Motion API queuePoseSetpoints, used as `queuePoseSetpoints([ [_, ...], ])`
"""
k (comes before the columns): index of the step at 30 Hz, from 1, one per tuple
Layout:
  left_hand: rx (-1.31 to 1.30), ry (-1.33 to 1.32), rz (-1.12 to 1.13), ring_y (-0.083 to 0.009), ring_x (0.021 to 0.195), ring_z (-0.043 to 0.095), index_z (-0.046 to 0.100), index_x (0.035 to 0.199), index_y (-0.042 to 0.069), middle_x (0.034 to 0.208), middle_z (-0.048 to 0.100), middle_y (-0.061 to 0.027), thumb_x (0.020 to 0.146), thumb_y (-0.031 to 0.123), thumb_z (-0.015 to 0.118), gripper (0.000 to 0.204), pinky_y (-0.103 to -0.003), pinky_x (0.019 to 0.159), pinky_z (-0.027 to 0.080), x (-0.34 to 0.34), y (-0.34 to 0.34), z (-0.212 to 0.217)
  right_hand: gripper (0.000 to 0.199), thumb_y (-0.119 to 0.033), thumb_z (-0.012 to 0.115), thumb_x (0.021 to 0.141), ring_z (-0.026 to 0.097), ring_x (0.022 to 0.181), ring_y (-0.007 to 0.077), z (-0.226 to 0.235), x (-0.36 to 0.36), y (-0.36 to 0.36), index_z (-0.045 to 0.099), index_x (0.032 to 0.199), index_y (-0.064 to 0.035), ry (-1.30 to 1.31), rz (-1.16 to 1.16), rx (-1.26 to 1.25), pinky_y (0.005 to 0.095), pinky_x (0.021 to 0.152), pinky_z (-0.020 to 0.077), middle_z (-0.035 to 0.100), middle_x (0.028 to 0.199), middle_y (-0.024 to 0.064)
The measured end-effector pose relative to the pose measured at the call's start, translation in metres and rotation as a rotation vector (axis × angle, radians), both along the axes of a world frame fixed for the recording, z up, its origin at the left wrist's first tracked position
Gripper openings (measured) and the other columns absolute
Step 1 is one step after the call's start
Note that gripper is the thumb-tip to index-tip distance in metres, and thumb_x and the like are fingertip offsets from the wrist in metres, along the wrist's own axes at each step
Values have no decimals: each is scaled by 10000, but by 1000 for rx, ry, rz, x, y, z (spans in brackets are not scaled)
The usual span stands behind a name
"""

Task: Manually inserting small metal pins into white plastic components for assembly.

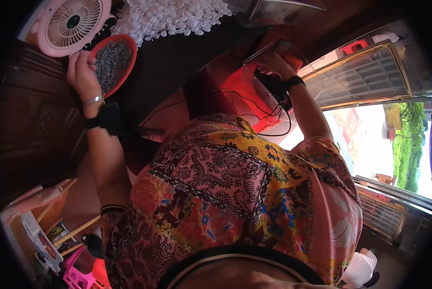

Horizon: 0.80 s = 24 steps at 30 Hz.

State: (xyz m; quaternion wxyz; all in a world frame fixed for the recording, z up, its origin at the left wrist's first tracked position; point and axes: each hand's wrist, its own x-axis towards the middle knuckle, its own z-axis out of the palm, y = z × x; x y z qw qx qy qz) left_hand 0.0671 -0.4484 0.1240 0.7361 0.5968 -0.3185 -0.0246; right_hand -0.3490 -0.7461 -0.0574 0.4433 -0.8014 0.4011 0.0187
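At the upper left, my left hand (pixel 83 73) is beside the left rim of a red oval bowl (pixel 132 53), its fingers curled in. What those fingers hold, if anything, is hidden. Thin grey metal pieces, like nails (pixel 112 62), fill the bowl. My right hand (pixel 273 64) is at the upper right, closed at the edge of a dark, flat-topped object (pixel 282 47). Whatever it may grip there is too dark to make out. Behind the bowl lies a heap of small white plastic pieces (pixel 172 18).
A pink fan (pixel 73 21) stands left of the bowl. Under the dark tabletop (pixel 172 65) is a red container (pixel 247 94) with black cables across it. A clear-sided box (pixel 286 10) sits at the back. Pink stools (pixel 78 269) are at lower left, an open window at right.
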Motion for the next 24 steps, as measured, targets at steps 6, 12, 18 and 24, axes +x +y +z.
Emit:
queuePoseSetpoints([
  [6,15,-121,5,-45,571,450,603,750,17,607,520,31,833,122,564,140,-207,532,362,11,-14,-19,183,-202,578,885,653,710,135,39,42,51,648,946,-44,-104,-106,42,269,587,530,670,810,54],
  [12,-65,-158,30,-75,571,545,622,818,-6,588,576,-21,842,163,581,175,-245,552,436,15,-29,-30,156,-134,596,875,630,734,115,85,60,85,642,968,-17,-289,35,15,248,631,507,659,820,44],
  [18,-85,-122,175,-114,538,564,638,827,5,585,596,-54,830,208,585,209,-276,536,447,29,-29,-31,182,-146,602,878,617,754,94,161,119,120,655,1001,-23,-425,184,-61,225,632,479,661,809,36],
  [24,-125,-105,172,-112,561,568,641,849,-1,594,598,-61,827,208,595,216,-276,557,448,30,-38,-35,193,-185,625,824,656,745,189,175,196,106,684,951,-52,-484,380,-561,306,684,510,678,800,103],
])
